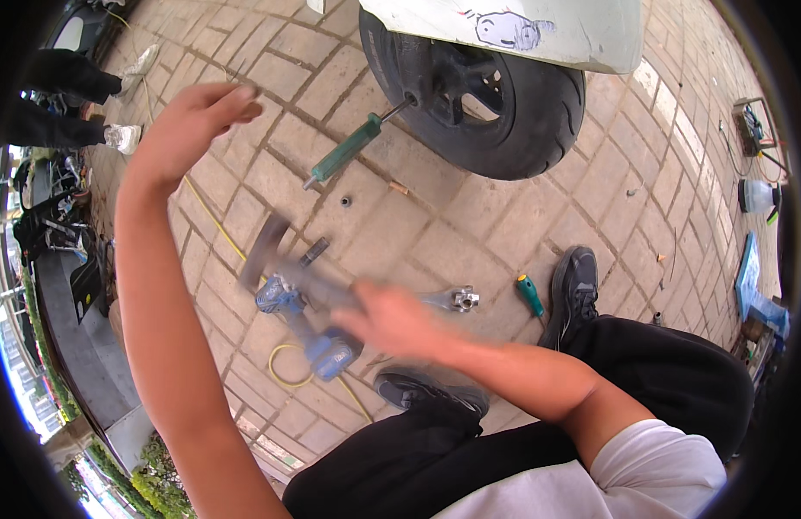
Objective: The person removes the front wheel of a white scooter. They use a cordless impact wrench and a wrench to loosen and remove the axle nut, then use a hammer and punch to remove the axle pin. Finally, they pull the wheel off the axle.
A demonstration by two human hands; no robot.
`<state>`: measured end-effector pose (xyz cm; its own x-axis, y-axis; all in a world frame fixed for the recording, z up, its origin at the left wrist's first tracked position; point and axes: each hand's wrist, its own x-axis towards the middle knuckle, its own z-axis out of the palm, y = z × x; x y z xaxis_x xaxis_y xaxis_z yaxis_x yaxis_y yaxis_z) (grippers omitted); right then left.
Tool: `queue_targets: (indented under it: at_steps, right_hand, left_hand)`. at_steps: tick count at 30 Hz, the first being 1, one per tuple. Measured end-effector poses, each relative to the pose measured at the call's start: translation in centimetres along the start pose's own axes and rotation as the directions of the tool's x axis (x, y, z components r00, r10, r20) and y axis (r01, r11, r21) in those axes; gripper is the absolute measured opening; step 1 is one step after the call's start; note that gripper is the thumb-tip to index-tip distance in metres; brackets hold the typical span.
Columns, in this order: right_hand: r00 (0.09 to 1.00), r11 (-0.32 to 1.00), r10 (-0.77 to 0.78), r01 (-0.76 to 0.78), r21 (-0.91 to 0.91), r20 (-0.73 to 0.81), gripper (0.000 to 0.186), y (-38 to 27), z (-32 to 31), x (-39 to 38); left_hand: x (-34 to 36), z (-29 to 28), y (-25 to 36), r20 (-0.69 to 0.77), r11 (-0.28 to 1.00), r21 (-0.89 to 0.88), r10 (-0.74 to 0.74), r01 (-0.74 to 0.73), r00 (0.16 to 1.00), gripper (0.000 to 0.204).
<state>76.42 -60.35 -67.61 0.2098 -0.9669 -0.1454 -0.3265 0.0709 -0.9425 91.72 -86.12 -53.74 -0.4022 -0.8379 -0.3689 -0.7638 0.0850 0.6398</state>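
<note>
My left hand [208, 117] is raised at the left with loosely bent fingers and nothing visible in it. My right hand [387, 316] grips a motion-blurred hammer [265, 242], its dark head above a blue cordless power tool [330, 350] on the paving. A green-handled metal rod [347, 149] sticks out from the hub of a black scooter wheel [539, 121] under a pale body panel [591, 30]. A small socket [345, 201], a dark cylindrical socket [314, 251], a silver multi-headed wrench [461, 299] and a green screwdriver [528, 294] lie nearby.
Another person's legs and white shoes [124, 138] stand at upper left, near parked vehicles. A yellow hose [212, 221] crosses the paving [418, 216]. My shoes [573, 285] flank the tools. Equipment [751, 130], a bottle [755, 196] and a blue tray [748, 277] sit at right.
</note>
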Motion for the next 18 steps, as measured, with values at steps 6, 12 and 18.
queue_targets:
  at_steps: [6, 12, 18]
  right_hand:
    - [0.988, 0.997, 0.079, -0.077, -0.025, 0.131, 0.040, 0.5, -1.2, 0.1]
    - [0.969, 0.968, 0.245, -0.245, 0.048, 0.008, 0.042, 0.7, -2.6, -0.2]
    - [0.950, 0.996, 0.009, 0.019, -0.084, 0.312, 0.044, 0.4, -2.9, -0.6]
  left_hand:
    - [-9.1, -0.6, -3.9, -0.367, 0.980, -0.193, -0.032, -0.042, 0.930, 0.053]
    - [-11.8, -0.9, -7.0, -0.473, 0.922, -0.377, -0.114, -0.085, 0.874, 0.057]
    - [-9.1, -0.1, -8.3, -0.451, 0.886, -0.442, -0.080, -0.144, 0.889, 0.054]
